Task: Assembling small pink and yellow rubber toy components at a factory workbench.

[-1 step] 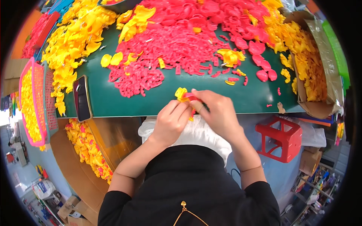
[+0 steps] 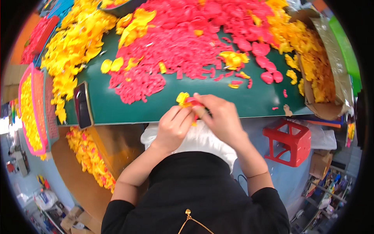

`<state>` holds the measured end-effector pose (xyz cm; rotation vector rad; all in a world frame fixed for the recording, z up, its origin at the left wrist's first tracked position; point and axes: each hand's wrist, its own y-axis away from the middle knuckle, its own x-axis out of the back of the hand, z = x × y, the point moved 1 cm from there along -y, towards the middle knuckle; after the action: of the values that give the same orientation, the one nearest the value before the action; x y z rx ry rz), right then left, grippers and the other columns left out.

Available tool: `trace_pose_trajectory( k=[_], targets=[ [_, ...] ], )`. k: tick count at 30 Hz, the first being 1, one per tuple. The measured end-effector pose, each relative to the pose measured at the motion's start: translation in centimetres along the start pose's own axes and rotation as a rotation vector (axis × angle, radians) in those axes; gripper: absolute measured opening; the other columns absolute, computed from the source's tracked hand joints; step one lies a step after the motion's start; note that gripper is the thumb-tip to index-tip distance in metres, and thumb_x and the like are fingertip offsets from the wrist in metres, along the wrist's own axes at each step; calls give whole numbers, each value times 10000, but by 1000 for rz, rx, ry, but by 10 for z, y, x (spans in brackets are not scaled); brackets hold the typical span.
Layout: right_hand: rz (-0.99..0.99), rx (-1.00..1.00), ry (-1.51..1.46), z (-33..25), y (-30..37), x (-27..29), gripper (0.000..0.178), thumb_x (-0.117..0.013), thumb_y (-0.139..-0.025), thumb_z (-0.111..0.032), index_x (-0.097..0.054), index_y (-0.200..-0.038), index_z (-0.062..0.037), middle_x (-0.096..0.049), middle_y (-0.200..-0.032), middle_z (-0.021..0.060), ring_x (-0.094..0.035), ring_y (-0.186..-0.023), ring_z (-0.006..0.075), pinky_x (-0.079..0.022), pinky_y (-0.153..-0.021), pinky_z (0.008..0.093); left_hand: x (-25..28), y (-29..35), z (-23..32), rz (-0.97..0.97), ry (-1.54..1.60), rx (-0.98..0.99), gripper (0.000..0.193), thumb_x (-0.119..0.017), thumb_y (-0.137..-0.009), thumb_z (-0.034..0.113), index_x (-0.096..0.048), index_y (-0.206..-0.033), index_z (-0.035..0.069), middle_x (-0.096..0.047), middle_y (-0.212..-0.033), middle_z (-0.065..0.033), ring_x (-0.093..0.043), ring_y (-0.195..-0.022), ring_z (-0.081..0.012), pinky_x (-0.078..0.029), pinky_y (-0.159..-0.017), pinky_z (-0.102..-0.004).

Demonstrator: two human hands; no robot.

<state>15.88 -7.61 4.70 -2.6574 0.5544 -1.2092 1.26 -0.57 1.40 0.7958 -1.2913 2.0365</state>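
At the near edge of the green table (image 2: 117, 111), my two hands meet over a small yellow plastic part (image 2: 182, 98) and a red plastic piece (image 2: 193, 102). My left hand (image 2: 171, 128) pinches the yellow part from below, its fingers curled. From the other side, my right hand (image 2: 222, 117) grips the red piece with thumb and fingers closed. My fingers hide how the two fit together. Beyond them lies a heap of small red curved strips (image 2: 142, 84), with larger red shell-like pieces (image 2: 260, 48) farther right. A loose yellow part (image 2: 233, 59) rests beside the strips.
Yellow parts (image 2: 74, 50) are heaped at the left, near a phone (image 2: 83, 107). A pink basket (image 2: 42, 128) stands beside the table's left end. An open cardboard box (image 2: 331, 111) holds yellow parts at right. Below are a red stool (image 2: 300, 142) and another cardboard box (image 2: 72, 171).
The whole view has shifted and tilted slightly. My hands keep the same hold on the yellow part and red piece, with only a slight movement of the fingers.
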Motion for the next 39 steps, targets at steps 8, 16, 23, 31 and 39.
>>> trace_pose_trajectory(
  k=[8,16,23,31,39],
  targets=[
    [-21,-164,-653,6,1,33,225,-681,-842,-23,-674,-1063,19,-650,-920,111,-666,-789,190,-548,-669,273,15,4,31,426,813,257,576,-755,-815,349,-486,-1202,18,-426,-1299,-142,-632,-856,-223,-519,-644,-306],
    [-171,233,-387,24,29,4,172,-737,-752,-4,-723,-919,-48,-652,-897,64,-651,-771,210,-522,-641,296,-5,11,17,-435,1962,1010,458,-300,-1050,384,-442,-1285,18,-525,-1268,-125,-654,-913,-246,-539,-766,-343],
    [447,206,-263,40,59,-20,282,-726,-719,-17,-703,-996,-58,-648,-910,86,-643,-819,249,-531,-685,327,-17,15,24,-222,1430,782,298,-485,-992,151,-487,-1244,-7,-588,-1166,-96,-577,-1093,-174,-462,-954,-348],
    [20,-399,-180,111,124,-59,442,-628,-853,-225,-559,-1238,-19,-471,-1314,234,-418,-1238,407,-320,-1054,457,-75,48,4,-608,436,449,381,-503,-959,241,-510,-1259,6,-597,-1146,-263,-551,-1105,-424,-420,-964,-468],
    [-95,-267,-1,92,131,-61,331,-674,-769,-202,-657,-1072,-72,-538,-1242,194,-401,-1246,395,-285,-1076,497,-67,58,-9,-761,812,756,359,-486,-961,197,-542,-1250,-9,-603,-1220,-179,-563,-1149,-281,-413,-998,-356]
  ],
)
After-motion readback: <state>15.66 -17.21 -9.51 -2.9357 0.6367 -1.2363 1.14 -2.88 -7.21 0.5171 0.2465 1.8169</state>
